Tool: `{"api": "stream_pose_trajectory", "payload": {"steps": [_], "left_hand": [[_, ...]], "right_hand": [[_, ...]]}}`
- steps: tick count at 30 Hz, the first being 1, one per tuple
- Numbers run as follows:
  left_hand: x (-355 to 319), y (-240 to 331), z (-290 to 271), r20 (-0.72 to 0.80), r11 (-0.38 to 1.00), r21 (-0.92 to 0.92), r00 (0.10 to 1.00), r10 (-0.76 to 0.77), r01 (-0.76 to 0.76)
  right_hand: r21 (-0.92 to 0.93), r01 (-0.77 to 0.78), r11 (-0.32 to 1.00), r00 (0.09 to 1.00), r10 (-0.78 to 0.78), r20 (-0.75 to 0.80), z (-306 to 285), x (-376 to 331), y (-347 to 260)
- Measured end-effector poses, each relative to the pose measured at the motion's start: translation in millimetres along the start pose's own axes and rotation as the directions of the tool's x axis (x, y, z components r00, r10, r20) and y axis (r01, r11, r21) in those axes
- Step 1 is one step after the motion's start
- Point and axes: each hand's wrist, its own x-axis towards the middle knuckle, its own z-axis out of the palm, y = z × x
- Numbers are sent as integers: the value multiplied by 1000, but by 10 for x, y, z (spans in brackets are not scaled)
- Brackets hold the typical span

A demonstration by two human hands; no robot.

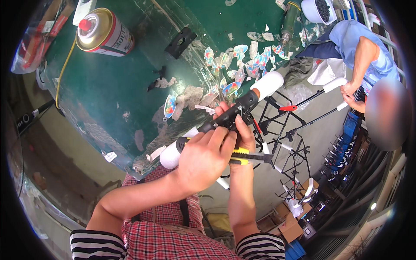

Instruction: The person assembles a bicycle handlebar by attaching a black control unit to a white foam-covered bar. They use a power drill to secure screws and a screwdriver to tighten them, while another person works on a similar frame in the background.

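A black tubular bar (223,120) with white foam grips at both ends slants across in front of me, at the edge of the green table. My right hand (243,132) is closed round the bar's middle, thumb on the near side and fingertips showing beyond it. My left hand (203,154) is closed on a yellow-and-black tool (241,157) that looks like a utility knife; it crosses over my right wrist. The left fingers also press against the bar. Black frame parts and a red lever (257,126) extend behind the right hand.
On the green table (104,86) stand a tin can with a red cap (106,34) and a black plate (180,42). Torn stickers (232,89) and a power tool (289,24) lie farther right. A co-worker (364,56) holds a white-gripped bar. Black frames (297,167) stand on the floor.
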Motion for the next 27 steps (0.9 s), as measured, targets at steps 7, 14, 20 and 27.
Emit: {"api": "stream_pose_trajectory", "payload": {"steps": [7, 14, 20, 27], "left_hand": [[-581, 177, -131, 153, 953, -254, 980, -127, 163], [-898, 129, 28, 496, 546, -551, 774, -395, 631], [-843, 65, 336, 202, 618, -657, 890, -408, 432], [-551, 218, 526, -93, 813, -452, 887, -452, 367]], "right_hand": [[-231, -52, 972, 999, 49, -18, 48, -94, -144], [-414, -1, 910, 998, -22, -50, -116, -61, -204], [-524, -20, 851, 1000, 22, -2, -194, 9, -253], [-448, -54, 893, 987, 115, 110, -278, 15, -331]]}}
